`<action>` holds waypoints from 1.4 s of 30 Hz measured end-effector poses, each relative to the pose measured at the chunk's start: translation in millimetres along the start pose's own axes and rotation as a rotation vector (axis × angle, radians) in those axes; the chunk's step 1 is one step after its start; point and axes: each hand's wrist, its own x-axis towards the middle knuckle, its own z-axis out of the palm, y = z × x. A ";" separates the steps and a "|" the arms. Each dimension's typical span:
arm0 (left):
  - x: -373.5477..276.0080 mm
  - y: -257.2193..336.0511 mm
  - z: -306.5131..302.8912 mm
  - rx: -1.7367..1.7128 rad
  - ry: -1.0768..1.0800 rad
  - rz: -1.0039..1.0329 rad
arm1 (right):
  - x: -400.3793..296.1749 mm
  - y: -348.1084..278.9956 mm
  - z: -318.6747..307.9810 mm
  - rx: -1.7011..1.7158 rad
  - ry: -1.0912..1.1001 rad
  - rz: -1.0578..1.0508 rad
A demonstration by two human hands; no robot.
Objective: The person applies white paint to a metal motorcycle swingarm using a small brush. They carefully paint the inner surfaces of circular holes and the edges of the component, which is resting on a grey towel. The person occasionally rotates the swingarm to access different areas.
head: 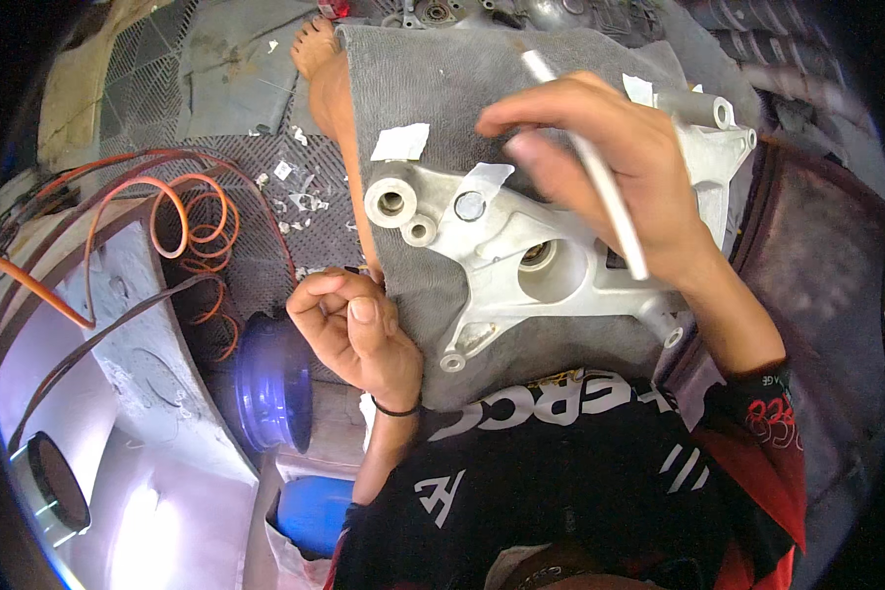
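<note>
Across the lap, on a grey towel (pixel 428 88), lies a cast metal motorcycle part (pixel 501 221) with round bosses and a large round opening. Pieces of white tape (pixel 400 141) stick to it, one beside a round covered spot near its left end. My right hand (pixel 597 147) is above the part, blurred, with a slim white knife-like tool (pixel 611 199) held against the palm; thumb and forefinger are apart. At the towel's left edge is my left hand (pixel 350 324), its fingers curled in; whether it holds something small cannot be told.
Coiled orange air hose (pixel 169 214) and scraps of paper (pixel 299 199) lie on the textured floor mat at left. A blue wheel rim (pixel 273 383) and a blue container (pixel 313 509) stand lower left. More metal parts (pixel 439 11) lie beyond the towel. A dark panel (pixel 818 243) is at right.
</note>
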 end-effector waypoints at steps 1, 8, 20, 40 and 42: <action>-0.5 0.5 0.6 0.000 -0.011 0.012 | 0.6 -1.1 4.1 0.007 -0.005 0.005; -6.2 5.8 -1.4 0.032 -0.002 0.076 | -2.5 -20.7 6.0 0.059 -0.004 -0.132; -3.8 46.3 20.3 0.583 -0.489 0.407 | -59.9 -51.5 -22.0 0.246 -0.011 0.024; -5.8 46.1 18.4 0.162 -0.657 0.127 | -71.0 -54.4 -3.1 0.384 0.003 0.141; -4.1 50.9 13.4 0.324 -0.733 0.180 | -73.5 -55.4 1.1 0.401 -0.003 0.100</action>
